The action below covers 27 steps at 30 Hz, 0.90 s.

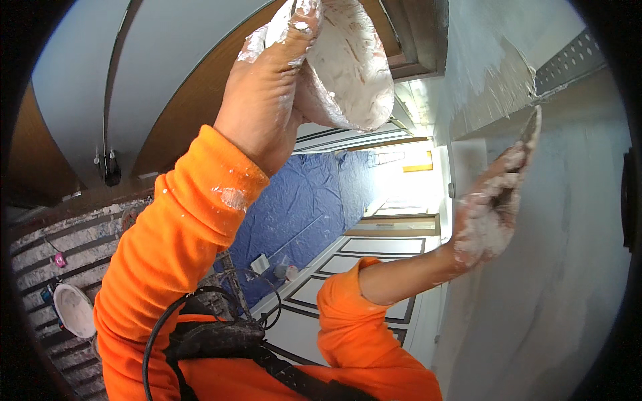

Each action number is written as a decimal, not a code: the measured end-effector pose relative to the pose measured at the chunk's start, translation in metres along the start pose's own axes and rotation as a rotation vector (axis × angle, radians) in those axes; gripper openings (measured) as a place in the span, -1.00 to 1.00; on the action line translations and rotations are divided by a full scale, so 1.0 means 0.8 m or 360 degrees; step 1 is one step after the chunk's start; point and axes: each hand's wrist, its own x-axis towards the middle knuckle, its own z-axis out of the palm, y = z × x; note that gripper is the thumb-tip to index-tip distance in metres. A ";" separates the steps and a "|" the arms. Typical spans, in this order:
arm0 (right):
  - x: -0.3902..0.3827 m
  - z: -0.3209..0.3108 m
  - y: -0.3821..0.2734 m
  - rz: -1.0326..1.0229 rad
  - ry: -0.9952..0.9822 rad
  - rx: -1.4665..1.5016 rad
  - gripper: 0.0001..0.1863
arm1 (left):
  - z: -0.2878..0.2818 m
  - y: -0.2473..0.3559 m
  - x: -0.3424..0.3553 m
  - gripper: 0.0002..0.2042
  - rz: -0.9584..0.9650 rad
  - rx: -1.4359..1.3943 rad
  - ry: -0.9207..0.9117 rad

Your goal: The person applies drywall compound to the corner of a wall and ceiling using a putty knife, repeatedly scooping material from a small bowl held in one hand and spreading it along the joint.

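Observation:
My left hand (264, 100) is closed on the rim of a plaster-coated bowl (358, 60), its thumb over the edge. White plaster lines the inside of the bowl, which is tilted toward me. My right hand (491, 214), smeared with plaster, grips a putty knife (533, 127) seen nearly edge-on; its handle is hidden in my fingers. The knife's tip touches or nearly touches the lower edge of a fresh plaster patch (491, 87). Beside that patch runs a perforated metal corner strip (572, 63), partly bare.
Below me are plaster-spattered slats (63, 237) with a white bucket (75, 311) on them. Blue sheeting (301, 200) covers the floor farther down. A grey wall (568, 267) stands close on the right; brown-and-white panels (180, 60) are at upper left. A black cable (155, 341) loops by my left arm.

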 end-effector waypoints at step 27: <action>0.030 -0.034 -0.013 0.0081 0.0230 0.0098 -0.60 | -0.019 0.000 -0.005 -0.45 0.0021 -0.0005 0.0107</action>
